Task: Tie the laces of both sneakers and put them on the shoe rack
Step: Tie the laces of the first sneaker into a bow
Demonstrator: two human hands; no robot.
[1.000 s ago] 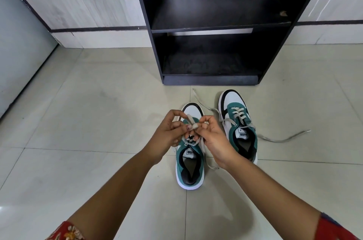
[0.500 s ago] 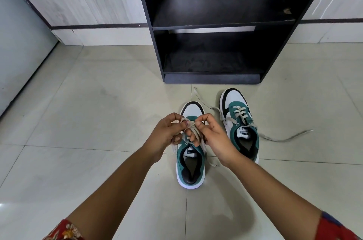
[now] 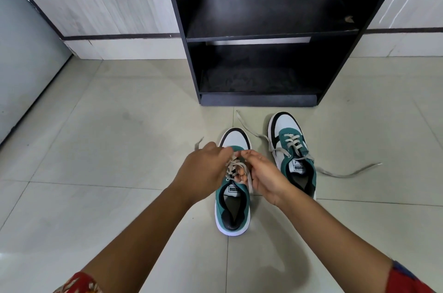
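Observation:
Two green, white and black sneakers stand on the tiled floor, toes toward a black shoe rack. Over the left sneaker both hands meet above its tongue. My left hand pinches one end of the beige laces, and that end sticks out past my knuckles to the left. My right hand grips the other strand, which hangs down beside the shoe. The right sneaker stands apart, its laces untied and trailing across the floor on both sides.
The rack has two dark shelves, both bare, the lower one close to the floor. Pale wall panels flank the rack, and a grey panel stands at the far left. Loose lace lies right of the right sneaker.
My hands have dropped lower over the left sneaker and drawn the lace strands sideways. A lace end now pokes out left of my left hand. The right sneaker has not moved.

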